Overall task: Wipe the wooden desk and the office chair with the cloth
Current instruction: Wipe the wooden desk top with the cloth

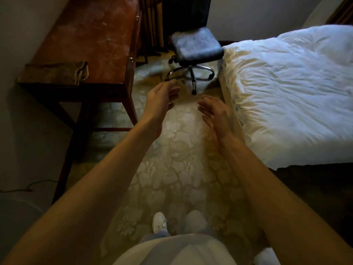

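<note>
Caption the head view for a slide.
Left hand and right hand open above carpet; cloth lies on desk; chair stands by bed.

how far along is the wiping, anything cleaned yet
Done: nothing, by the look of it. The wooden desk shows pale dusty smears and the office chair seat looks dusty too.
In hand: nothing. The left hand and right hand are open and empty above the carpet; the cloth lies folded on the desk's near end.
Left: pick up the cloth, wipe desk, then chair.
</note>
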A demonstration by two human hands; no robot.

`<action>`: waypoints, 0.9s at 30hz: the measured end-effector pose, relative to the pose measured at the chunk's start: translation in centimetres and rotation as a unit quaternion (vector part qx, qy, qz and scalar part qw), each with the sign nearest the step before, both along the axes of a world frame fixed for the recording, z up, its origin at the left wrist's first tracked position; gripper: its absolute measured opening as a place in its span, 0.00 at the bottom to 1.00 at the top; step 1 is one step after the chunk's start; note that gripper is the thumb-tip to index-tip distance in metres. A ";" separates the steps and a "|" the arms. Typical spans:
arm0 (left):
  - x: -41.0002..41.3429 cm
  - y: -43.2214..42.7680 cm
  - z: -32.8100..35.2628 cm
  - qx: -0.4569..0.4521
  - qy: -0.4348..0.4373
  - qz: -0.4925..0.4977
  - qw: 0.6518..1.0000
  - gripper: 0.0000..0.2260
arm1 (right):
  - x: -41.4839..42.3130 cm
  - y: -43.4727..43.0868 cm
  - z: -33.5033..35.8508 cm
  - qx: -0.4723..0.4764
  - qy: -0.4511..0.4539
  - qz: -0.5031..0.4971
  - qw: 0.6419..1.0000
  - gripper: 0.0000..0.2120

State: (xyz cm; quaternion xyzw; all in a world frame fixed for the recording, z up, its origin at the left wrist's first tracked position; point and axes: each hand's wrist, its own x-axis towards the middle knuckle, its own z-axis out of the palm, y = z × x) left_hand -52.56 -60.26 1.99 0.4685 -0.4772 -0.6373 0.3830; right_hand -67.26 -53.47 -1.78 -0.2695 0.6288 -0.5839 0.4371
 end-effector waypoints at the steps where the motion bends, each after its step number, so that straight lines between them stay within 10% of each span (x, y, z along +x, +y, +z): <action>1: -0.9 -1.0 -0.2 0.002 -0.003 0.000 1.000 0.10 | -0.8 -0.9 -0.2 0.000 -0.001 -0.004 1.000 0.21; 27: -21.5 -35.1 -1.4 0.041 -0.001 0.140 0.989 0.11 | -22.7 -39.2 -2.2 0.020 -0.042 0.171 0.984 0.24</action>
